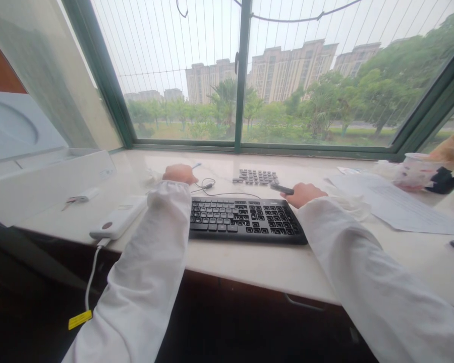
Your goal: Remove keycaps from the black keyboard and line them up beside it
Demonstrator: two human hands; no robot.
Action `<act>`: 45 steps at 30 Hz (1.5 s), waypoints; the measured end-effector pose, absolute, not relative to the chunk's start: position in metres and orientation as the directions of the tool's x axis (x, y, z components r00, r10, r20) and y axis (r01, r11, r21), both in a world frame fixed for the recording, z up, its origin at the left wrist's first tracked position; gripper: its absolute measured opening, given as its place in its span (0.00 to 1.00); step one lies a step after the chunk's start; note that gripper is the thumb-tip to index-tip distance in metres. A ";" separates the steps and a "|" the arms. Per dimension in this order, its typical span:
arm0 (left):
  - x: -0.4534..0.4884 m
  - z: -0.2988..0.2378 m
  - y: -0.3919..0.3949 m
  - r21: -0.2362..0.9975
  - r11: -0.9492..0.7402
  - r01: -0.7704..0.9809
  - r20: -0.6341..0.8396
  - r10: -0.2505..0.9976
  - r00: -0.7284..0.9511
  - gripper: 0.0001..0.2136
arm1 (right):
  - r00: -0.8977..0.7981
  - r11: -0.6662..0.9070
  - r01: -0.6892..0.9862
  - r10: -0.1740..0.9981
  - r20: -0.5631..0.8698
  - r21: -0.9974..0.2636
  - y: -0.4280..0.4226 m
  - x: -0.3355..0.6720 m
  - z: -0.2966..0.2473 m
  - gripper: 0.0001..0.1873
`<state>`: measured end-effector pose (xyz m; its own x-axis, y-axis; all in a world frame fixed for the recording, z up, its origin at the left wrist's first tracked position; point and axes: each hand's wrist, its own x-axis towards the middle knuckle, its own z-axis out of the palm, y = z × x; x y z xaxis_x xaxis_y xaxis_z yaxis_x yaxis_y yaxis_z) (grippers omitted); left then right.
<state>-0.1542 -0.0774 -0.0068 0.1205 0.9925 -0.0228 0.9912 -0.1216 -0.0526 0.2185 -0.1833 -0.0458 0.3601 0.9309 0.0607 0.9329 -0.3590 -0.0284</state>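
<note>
inspecting the pale stone window sill (249, 264) at lower centre of the frame: a black computer keyboard (245, 221) lies across it, long axis running side to side. the right hand (304, 194) sits off the keyboard's upper right corner, fingers closed around a short black stick (282, 189), which points left, roughly along the keyboard's top edge, toward a loose cluster of black keycaps (256, 177) just above. the right hand is the nearer to that cluster. the left hand (179, 174) rests palm down off the keyboard's upper left corner, near a thin black cable (208, 185); its fingers are curled, and whether they pinch anything cannot be told. a white power bank (117, 218) lies further left.
</note>
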 end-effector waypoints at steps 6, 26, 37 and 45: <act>-0.112 0.005 -0.106 -0.057 -0.123 0.991 0.083 0.988 0.127 0.23 | 0.340 -0.336 0.940 0.934 0.110 -0.057 -0.184 0.213 -0.047 0.29; -0.043 -0.025 -0.059 0.009 -0.472 0.882 0.039 0.881 0.471 0.19 | 0.313 -0.276 0.941 0.930 0.195 -0.193 -0.175 0.224 -0.061 0.18; -0.036 -0.035 -0.021 -0.036 -0.499 0.866 0.028 0.866 0.500 0.17 | 0.280 -0.241 0.951 0.938 0.207 -0.193 -0.173 0.222 -0.064 0.18; -0.034 -0.035 -0.027 -0.035 -0.483 0.875 0.021 0.875 0.484 0.16 | 0.267 -0.227 0.954 0.940 0.211 -0.198 -0.170 0.223 -0.067 0.17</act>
<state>-0.0341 -0.0265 -0.0351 0.4835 0.8751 0.0205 0.8751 -0.4827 -0.0354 0.2231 -0.1702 -0.0673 0.2674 0.9401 0.2112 0.9537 -0.2269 -0.1976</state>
